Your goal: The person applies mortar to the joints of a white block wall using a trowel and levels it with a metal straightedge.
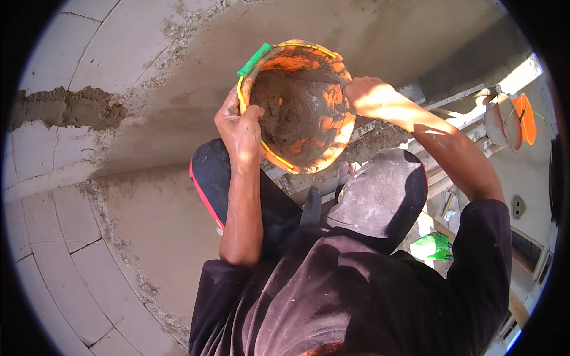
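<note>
An orange bucket [341, 127], smeared with grey mortar and fitted with a yellow wire handle and green grip [254, 60], is held tilted in front of me above my knees. Wet grey mortar [288, 113] lies inside it. My left hand [240, 121] is closed on the bucket's left rim, thumb over the edge. At the right rim, my right hand [369, 95] is curled into a fist. Whatever its fingers hold is hidden; a dark straight edge inside the bucket runs toward them.
A wall with smoothed grey plaster [160, 219] fills the front and left, bordered by pale blocks [71, 261] and a rough mortar-filled gap [65, 108]. Scaffold poles and planks [469, 127] lie at right, near another bucket [502, 123]. A bright green object [431, 246] is below.
</note>
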### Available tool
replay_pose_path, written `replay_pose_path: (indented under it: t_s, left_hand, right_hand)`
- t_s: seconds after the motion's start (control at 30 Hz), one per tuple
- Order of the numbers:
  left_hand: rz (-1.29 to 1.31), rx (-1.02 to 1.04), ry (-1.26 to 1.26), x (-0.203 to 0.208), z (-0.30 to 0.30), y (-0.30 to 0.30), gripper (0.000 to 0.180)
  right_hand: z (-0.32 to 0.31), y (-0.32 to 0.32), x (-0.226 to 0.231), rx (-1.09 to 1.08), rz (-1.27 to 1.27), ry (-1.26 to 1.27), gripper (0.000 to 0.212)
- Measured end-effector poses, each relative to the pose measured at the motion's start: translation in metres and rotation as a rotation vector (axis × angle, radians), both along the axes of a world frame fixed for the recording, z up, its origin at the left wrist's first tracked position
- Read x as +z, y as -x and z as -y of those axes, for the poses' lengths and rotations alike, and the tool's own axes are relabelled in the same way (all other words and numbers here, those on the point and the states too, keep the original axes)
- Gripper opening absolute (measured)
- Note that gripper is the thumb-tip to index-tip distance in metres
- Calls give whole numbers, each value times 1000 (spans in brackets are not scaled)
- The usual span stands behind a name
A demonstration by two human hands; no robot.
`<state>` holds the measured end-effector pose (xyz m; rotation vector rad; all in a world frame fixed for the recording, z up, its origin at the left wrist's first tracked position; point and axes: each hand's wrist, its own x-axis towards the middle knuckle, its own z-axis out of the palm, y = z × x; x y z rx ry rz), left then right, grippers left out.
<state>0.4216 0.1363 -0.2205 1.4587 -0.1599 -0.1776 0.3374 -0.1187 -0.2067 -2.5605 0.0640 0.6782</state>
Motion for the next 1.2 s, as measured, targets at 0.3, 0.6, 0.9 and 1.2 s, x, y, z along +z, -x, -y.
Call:
replay_pose_path:
  t_s: [0.3,0.6,0.9,1.2]
  left_hand:
    - [-57,19,29,-6,18,6,59]
    - [-80,100,60,-13,-5,-4,62]
    - [-142,161,26,-33,4,-24,68]
    - [-59,111,-35,-101,-24,-40,59]
  right_hand:
    - [-21,28,-118,200,-427,-639,41]
    - [-22,54,-47,-680,-513,-1393,29]
    - [53,35,22,-427,-85,-1772,20]
    - [63,25,288,-377,1916,-1080,21]
